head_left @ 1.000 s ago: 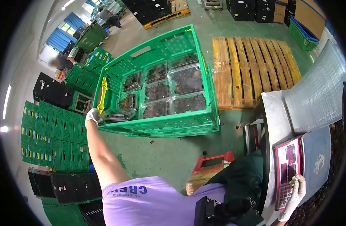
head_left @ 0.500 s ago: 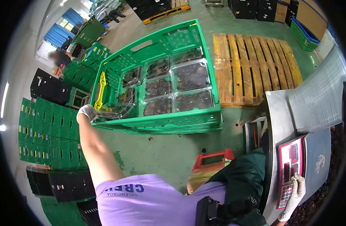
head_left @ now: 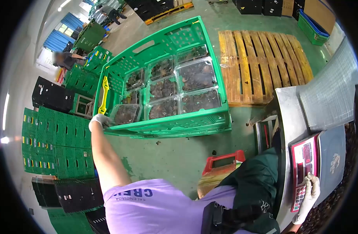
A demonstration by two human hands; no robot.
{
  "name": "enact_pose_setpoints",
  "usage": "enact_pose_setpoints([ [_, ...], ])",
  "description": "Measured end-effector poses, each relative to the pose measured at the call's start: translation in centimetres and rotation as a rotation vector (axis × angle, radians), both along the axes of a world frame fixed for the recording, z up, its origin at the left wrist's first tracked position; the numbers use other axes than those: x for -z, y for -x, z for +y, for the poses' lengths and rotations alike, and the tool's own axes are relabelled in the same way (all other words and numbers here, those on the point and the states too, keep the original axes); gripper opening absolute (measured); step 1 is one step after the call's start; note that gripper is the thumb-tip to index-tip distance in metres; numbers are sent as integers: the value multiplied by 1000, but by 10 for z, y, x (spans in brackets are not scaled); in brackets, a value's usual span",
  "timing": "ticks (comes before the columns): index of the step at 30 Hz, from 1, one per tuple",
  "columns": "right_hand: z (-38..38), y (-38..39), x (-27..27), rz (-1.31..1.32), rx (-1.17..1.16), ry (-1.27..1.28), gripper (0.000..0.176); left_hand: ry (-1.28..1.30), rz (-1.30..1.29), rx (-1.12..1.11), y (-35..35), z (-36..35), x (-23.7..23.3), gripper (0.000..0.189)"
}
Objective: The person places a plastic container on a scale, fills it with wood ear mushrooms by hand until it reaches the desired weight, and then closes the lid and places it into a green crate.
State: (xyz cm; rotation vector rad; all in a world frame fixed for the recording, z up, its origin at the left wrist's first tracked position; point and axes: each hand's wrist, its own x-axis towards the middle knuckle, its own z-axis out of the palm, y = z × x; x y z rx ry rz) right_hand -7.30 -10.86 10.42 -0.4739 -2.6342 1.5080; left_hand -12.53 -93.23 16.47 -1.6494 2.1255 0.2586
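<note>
My left hand [head_left: 101, 119], in a white glove, grips the left edge of a clear plastic box [head_left: 125, 114] of dark, crinkled pieces in the near left corner of a green crate [head_left: 167, 126]. Its fingertips are partly hidden. Several similar lidded boxes [head_left: 163, 89] fill the rest of the crate in rows. On the far right my gloved right hand [head_left: 312, 191] is closed in a pinch above the keypad of a red-and-white scale [head_left: 304, 160]. Something small and pale shows at its fingertips, too small to name.
A metal table [head_left: 290, 113] carries the scale and a stack of clear plastic sheets or lids [head_left: 331, 93]. Beyond the crate lies a wooden pallet [head_left: 264, 66]. Green crates [head_left: 56, 142] are stacked at left, and a red-handled item [head_left: 223, 160] is near my legs. Two people are in the background.
The box at my left hand has gone from tilted over the crate's corner to lying nearly level inside it. My right hand stays by the scale, and the view has shifted slightly.
</note>
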Motion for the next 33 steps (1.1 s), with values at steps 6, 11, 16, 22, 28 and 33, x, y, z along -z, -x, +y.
enact_pose_setpoints([
  [6, 4, -2, 1, 16, -99, -17, 13, -95, -603, 191, 35, -38, 45, 24],
  [11, 3, -1, 2, 35, -118, -28, 15, -467, -289, 201, 66, 71, 28, 46],
  [16, -2, -6, 6, 26, -94, -51, 22, -124, -678, 540, 86, 112, 48, 76],
  [22, 3, -23, 10, 77, -65, -45, 21, -67, -784, 390, 105, 93, 42, 81],
  [28, 21, -32, 2, 21, 37, -78, 16, 29, -776, 566, 95, 52, 64, 73],
  [33, -19, -20, -18, 57, 58, -145, 15, 74, -711, 742, 109, 92, 45, 52],
])
